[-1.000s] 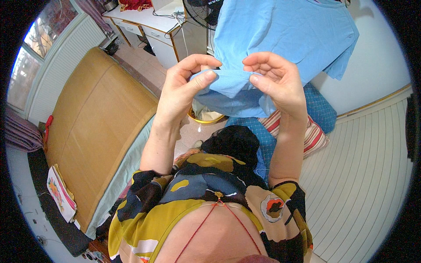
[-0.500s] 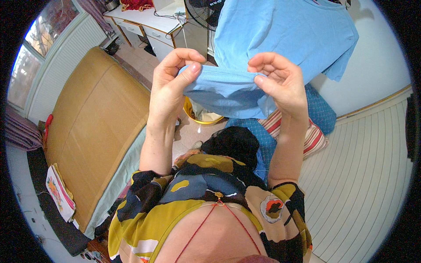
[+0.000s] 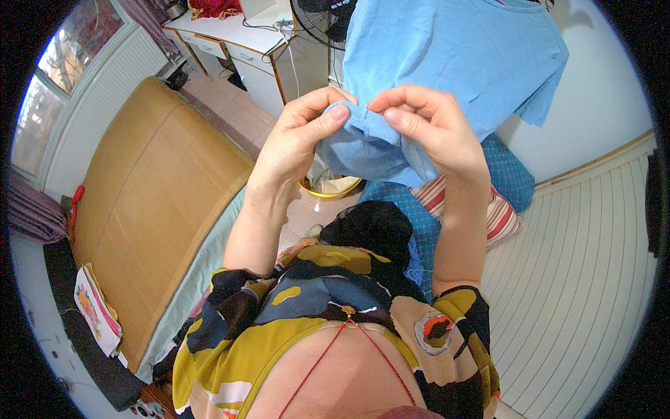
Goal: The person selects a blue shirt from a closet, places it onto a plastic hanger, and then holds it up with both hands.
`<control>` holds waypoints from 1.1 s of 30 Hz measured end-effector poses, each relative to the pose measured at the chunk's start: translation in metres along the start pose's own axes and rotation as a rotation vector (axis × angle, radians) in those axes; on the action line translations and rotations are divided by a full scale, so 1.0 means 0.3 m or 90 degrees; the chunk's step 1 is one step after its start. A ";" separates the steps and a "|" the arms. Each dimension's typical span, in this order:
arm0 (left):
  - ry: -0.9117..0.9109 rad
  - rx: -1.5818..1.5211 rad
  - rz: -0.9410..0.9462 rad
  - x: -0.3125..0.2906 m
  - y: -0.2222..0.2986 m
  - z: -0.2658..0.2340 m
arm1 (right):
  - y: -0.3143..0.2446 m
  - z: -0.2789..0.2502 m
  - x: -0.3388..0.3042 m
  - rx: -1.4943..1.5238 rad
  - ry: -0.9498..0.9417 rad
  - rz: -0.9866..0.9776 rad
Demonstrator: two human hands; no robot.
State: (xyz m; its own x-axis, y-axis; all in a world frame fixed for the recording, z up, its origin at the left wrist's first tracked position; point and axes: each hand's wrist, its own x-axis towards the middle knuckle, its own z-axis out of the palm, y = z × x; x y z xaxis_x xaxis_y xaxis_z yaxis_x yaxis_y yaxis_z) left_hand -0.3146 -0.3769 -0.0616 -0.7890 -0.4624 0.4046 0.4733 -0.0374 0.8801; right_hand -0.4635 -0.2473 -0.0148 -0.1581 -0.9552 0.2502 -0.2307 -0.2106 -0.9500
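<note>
A light blue T-shirt point(image 3: 457, 59) hangs spread out at the upper right, its neckline at the top and one sleeve at the right. In front of it my hands hold up a hemmed blue cloth edge point(image 3: 366, 153) of the same colour, which looks like part of the shirt, though the join is hidden. My left hand point(image 3: 303, 140) pinches this edge between thumb and fingers. Close by on the right, my right hand point(image 3: 447, 133) grips it too, fingertips near a seam. Between the hands the cloth is bunched and sags below them.
Left stands a bed with a tan mat point(image 3: 160, 202). A white desk point(image 3: 244, 42) and a black fan point(image 3: 322, 21) are at the back. Beneath my hands are a yellow-rimmed basin point(image 3: 328, 193), a striped cushion point(image 3: 501, 220) and blue patterned fabric point(image 3: 508, 171).
My left hand has moved right, toward my right hand, which shifted slightly left. The cloth edge, stretched between them before, is now gathered and folded.
</note>
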 end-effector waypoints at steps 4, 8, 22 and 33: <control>0.016 -0.083 -0.089 -0.016 0.017 -0.015 | 0.008 -0.016 -0.019 0.029 -0.019 0.020; 0.045 -0.075 -0.047 -0.016 0.020 -0.016 | -0.009 -0.028 -0.036 0.013 0.028 0.006; 0.041 -0.052 -0.023 -0.023 0.029 -0.016 | -0.019 -0.050 -0.065 -0.037 0.048 -0.062; 0.030 -0.068 -0.035 -0.017 0.028 0.029 | -0.006 0.023 -0.043 0.119 0.001 0.000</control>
State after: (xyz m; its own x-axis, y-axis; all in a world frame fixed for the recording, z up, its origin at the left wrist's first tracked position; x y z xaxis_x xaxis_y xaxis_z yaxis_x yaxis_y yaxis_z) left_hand -0.3100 -0.3673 -0.0542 -0.7970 -0.4982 0.3416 0.4707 -0.1577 0.8681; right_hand -0.4543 -0.2360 -0.0178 -0.1591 -0.9550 0.2502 -0.0487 -0.2456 -0.9682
